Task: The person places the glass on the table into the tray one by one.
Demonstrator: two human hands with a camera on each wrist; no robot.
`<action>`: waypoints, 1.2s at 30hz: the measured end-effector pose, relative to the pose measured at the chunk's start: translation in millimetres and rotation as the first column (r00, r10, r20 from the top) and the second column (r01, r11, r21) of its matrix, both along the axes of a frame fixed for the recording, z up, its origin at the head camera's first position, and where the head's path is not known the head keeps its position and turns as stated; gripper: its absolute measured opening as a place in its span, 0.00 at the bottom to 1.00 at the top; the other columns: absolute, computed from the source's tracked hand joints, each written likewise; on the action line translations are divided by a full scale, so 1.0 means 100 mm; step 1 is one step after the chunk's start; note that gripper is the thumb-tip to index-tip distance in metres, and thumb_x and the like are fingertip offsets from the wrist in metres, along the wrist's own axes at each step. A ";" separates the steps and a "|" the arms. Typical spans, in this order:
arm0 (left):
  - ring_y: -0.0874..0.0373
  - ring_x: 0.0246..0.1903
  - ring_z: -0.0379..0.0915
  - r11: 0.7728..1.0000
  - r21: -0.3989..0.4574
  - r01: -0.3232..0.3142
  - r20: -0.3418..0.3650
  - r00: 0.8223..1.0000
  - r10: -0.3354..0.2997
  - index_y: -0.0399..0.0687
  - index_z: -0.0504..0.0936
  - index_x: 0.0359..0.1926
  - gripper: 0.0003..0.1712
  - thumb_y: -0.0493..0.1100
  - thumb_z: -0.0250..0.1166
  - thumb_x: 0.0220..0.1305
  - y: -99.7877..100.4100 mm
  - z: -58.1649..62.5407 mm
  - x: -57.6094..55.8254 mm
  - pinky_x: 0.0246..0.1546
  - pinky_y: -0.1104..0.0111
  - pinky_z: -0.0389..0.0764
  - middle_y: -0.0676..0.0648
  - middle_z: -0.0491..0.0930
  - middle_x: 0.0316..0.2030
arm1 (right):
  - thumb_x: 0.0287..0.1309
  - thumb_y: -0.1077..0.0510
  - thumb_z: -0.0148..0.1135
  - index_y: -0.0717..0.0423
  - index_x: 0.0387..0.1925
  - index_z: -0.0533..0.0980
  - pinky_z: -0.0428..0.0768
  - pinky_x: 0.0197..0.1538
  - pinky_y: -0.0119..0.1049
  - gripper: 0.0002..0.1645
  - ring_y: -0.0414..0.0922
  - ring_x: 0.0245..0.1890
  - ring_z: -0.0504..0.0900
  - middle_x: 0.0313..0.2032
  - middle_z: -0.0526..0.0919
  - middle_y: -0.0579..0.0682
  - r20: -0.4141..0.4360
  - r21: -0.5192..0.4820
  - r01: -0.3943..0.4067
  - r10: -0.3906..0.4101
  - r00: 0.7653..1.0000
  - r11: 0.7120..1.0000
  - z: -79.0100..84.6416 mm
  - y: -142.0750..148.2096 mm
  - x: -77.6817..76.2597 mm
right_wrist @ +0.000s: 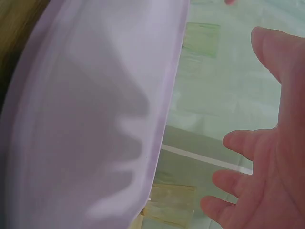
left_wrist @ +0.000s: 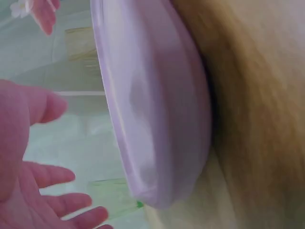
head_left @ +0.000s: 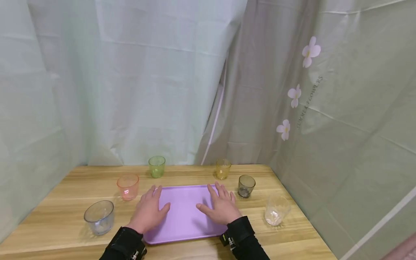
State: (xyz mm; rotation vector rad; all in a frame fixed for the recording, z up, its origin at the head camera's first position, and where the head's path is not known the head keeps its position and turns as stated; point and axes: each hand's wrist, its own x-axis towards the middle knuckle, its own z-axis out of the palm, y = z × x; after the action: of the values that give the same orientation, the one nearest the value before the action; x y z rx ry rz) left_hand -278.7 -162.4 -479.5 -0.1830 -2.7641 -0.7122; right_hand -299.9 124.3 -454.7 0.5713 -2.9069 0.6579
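Observation:
A purple tray (head_left: 186,213) lies flat on the wooden table between both hands. Over its left edge hovers my left hand (head_left: 149,211), fingers spread and holding nothing. My right hand (head_left: 221,206) is spread above the tray's right side, also holding nothing; its shadow falls on the tray in the right wrist view. Left of the tray stand a clear bluish glass (head_left: 100,217) and a pink glass (head_left: 128,187). Behind it are a green glass (head_left: 157,167) and a yellow glass (head_left: 223,169). To the right stand a dark grey glass (head_left: 246,186) and a clear glass (head_left: 276,211).
The wooden table (head_left: 58,224) ends at a pale curtain (head_left: 156,86) along the back and left. Another curtain (head_left: 351,126), with printed flowers, hangs along the right edge. Black bands (head_left: 128,242) wrap both wrists.

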 end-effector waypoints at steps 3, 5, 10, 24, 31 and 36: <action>0.20 0.64 0.71 0.998 0.049 -0.042 0.032 0.999 0.040 0.22 0.68 0.76 0.43 0.48 0.69 0.72 -0.06 -0.03 -0.03 0.66 0.32 0.74 0.16 0.71 0.67 | 0.71 0.23 0.58 0.53 0.86 0.61 0.50 0.81 0.78 0.57 0.71 0.85 0.57 0.86 0.57 0.65 0.009 0.003 0.005 -0.005 1.000 1.000 -0.02 0.01 -0.01; 0.24 0.58 0.74 0.995 0.072 -0.071 0.050 0.996 0.068 0.20 0.69 0.74 0.42 0.47 0.69 0.71 -0.11 -0.05 -0.05 0.62 0.34 0.77 0.17 0.73 0.60 | 0.71 0.22 0.57 0.52 0.86 0.60 0.49 0.82 0.77 0.57 0.70 0.85 0.56 0.86 0.56 0.64 0.008 0.014 0.011 -0.011 1.000 1.000 -0.03 0.02 -0.02; 0.30 0.53 0.77 0.989 0.096 -0.112 0.098 0.990 0.103 0.15 0.73 0.66 0.36 0.43 0.67 0.70 -0.25 -0.10 -0.07 0.57 0.36 0.81 0.21 0.79 0.50 | 0.71 0.23 0.58 0.50 0.87 0.59 0.48 0.82 0.77 0.57 0.69 0.86 0.53 0.86 0.55 0.63 0.007 -0.004 0.010 -0.010 1.000 1.000 0.01 0.05 -0.02; 0.35 0.50 0.84 0.957 0.269 -0.106 0.217 0.975 0.047 0.19 0.80 0.61 0.30 0.40 0.68 0.65 -0.49 -0.25 -0.12 0.57 0.43 0.85 0.25 0.85 0.55 | 0.76 0.34 0.62 0.53 0.88 0.55 0.43 0.80 0.80 0.53 0.72 0.86 0.49 0.87 0.49 0.65 -0.102 -0.256 0.080 -0.109 0.989 0.963 0.64 0.65 0.13; 0.52 0.35 0.75 0.958 0.274 -0.084 0.264 0.964 0.009 0.19 0.77 0.66 0.31 0.39 0.69 0.70 -0.49 -0.16 -0.06 0.39 0.62 0.76 0.45 0.82 0.35 | 0.80 0.32 0.54 0.46 0.91 0.45 0.46 0.80 0.81 0.53 0.69 0.87 0.48 0.90 0.39 0.58 -0.047 -0.386 0.228 -0.266 0.963 0.894 1.02 1.36 0.29; 0.53 0.33 0.74 0.951 0.298 -0.082 0.274 0.962 -0.003 0.20 0.77 0.67 0.31 0.39 0.68 0.71 -0.50 -0.18 -0.06 0.36 0.63 0.73 0.46 0.78 0.31 | 0.78 0.30 0.57 0.44 0.91 0.40 0.50 0.83 0.75 0.57 0.65 0.89 0.42 0.90 0.37 0.57 0.091 -0.525 0.331 -0.335 0.938 0.784 1.04 1.77 0.38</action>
State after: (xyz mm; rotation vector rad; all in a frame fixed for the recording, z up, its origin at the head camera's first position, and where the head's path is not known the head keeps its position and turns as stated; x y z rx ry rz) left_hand -284.5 -212.8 -497.9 0.0394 -2.8462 -1.2261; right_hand -261.7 301.4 -351.1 -0.0145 -2.5256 1.3246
